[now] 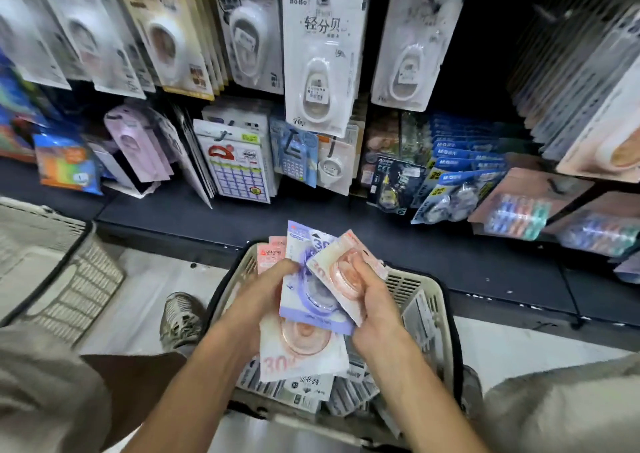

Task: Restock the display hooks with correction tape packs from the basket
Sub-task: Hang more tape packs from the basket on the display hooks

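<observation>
Above the basket (434, 300), we grip a fanned stack of packs (311, 300): left hand (263, 300) beneath, right hand (372, 300) pinching the pink pack (346, 272).

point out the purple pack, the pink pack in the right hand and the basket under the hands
purple pack (313, 305), head view, on its clear blister
pink pack (341, 272), head view, on the round tape window
basket (438, 300), head view, on its right rim

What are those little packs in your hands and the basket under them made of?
The packs: printed card backing, apparently, with a clear glossy plastic bubble that catches the light. The basket: looks like matte beige moulded plastic, judging by its slotted walls.
</observation>
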`<state>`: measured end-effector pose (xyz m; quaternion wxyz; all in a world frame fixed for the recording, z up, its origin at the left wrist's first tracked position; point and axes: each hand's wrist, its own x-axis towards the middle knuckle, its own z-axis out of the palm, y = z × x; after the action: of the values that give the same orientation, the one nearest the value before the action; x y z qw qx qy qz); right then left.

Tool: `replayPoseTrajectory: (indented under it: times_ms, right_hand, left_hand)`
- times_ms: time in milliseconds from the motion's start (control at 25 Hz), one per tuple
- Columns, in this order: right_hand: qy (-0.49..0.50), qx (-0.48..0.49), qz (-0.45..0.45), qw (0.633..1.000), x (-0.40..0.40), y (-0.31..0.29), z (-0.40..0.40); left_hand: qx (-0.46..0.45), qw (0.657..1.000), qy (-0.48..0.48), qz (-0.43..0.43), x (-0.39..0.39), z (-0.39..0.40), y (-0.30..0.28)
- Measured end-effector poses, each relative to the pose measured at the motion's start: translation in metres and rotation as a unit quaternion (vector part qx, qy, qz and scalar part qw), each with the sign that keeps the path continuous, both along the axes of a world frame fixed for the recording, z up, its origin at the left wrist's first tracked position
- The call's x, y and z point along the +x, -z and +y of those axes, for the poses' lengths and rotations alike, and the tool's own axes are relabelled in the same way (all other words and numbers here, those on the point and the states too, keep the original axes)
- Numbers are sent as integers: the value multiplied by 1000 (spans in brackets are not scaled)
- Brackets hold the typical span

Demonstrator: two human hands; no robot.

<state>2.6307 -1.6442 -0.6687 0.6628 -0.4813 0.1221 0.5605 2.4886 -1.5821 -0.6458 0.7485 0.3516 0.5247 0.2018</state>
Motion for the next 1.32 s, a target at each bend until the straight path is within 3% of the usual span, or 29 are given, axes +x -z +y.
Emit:
replayPoseTrajectory:
  times_ms: [80, 200, 360, 400, 440, 560, 640, 720, 840, 1040, 1280, 1320]
  right_hand:
    - [66, 14, -14, 998, -2, -19, -4]
    - [144, 21, -44, 988, 17, -44, -12]
    - [162, 62, -79, 982, 51, -87, -3]
    - [168, 73, -108, 977, 62, -103, -1]
    - [174, 95, -149, 969, 75, -118, 0]
    - [155, 160, -336, 915, 128, -162, -11]
    - [108, 150, -450, 873, 163, -186, -19]
    - [63, 112, -524, 842, 189, -200, -21]
    - [-3, 73, -527, 846, 207, -205, -16]
    - [127, 39, -537, 833, 203, -191, -22]
    - [78, 18, -578, 812, 197, -198, -22]
    - [87, -7, -609, 788, 197, -198, -20]
  left_hand:
    - [-19, 997, 58, -39, 6, -13, -24]
    - [31, 989, 131, -56, 17, -21, -55]
    - [58, 989, 101, -89, 42, -18, -95]
    - [98, 977, 143, -121, 44, -14, -102]
    - [124, 966, 169, -149, 48, -10, -110]
    - [157, 964, 116, -179, 63, 10, -146]
    - [208, 954, 157, -150, 70, 21, -164]
    - [188, 954, 172, -161, 80, 30, -181]
    - [169, 949, 196, -182, 96, 46, -196]
    - [178, 947, 151, -222, 115, 55, -186]
    - [185, 939, 145, -251, 122, 48, -181]
    - [184, 939, 140, -255, 122, 48, -180]
